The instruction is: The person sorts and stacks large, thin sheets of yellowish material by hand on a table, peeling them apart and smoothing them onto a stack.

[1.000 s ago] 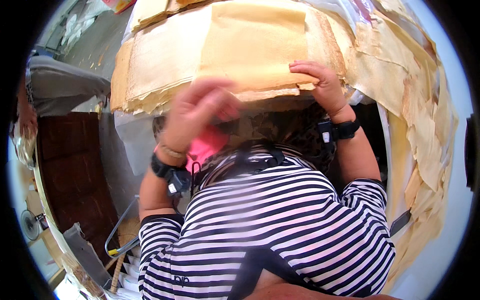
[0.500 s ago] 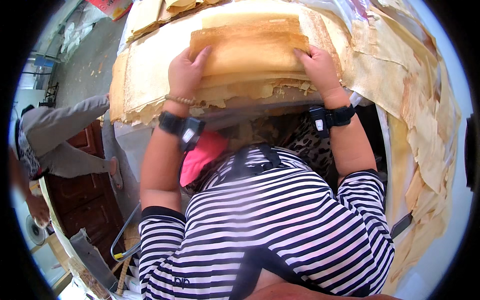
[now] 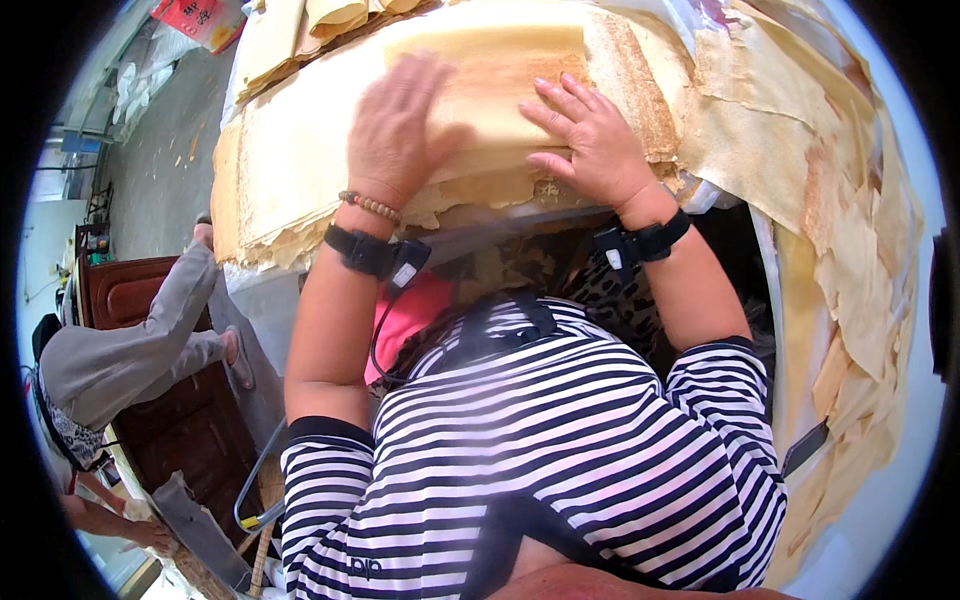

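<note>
My left hand (image 3: pixel 400 130), blurred, and my right hand (image 3: pixel 592 140) are both spread, gripping nothing, over the tan sheet (image 3: pixel 490 65) atop the broad stack (image 3: pixel 295 130); the sheet looks light, pliable and easily torn, so its side edges seem best for gentle pinching.

Beneath our left fingers (image 3: pixel 415 85) and right fingers (image 3: pixel 560 98) we have one sheet (image 3: pixel 490 100), on top of a stack (image 3: pixel 300 140). Beyond them, leftward, sits another pile (image 3: pixel 275 50); well to their right, loose sheets (image 3: pixel 835 200) drape. Far left of our fingers, a co-worker (image 3: pixel 110 365) stands before a wooden panel (image 3: pixel 190 430).
</note>
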A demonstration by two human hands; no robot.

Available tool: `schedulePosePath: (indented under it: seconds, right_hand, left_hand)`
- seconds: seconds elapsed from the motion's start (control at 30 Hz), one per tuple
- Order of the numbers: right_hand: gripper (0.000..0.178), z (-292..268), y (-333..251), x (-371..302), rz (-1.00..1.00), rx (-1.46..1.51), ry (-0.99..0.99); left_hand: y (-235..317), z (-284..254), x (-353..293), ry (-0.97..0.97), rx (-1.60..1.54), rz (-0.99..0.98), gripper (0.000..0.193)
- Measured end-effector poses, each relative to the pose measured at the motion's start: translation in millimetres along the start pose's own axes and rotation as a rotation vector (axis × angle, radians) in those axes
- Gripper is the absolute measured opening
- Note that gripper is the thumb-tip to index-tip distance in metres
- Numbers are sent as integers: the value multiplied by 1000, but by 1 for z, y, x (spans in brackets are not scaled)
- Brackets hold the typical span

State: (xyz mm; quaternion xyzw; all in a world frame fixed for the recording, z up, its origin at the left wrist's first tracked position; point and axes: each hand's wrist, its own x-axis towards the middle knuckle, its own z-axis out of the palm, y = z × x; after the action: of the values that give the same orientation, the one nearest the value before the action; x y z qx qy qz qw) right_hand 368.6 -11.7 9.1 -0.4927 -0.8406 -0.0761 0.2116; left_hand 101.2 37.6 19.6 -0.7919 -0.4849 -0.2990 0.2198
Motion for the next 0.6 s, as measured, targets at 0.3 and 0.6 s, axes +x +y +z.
schedulePosePath:
  seconds: [0.3,0.6]
  right_hand:
    - [22,-39,51,-5,323,585,-116]
    - [41,-9,50,15,653,515,-4]
  left_hand:
    - [-50,-26,5,-658,-584,-37,26]
    - [-33,1,-16,-393,-857,-736,31]
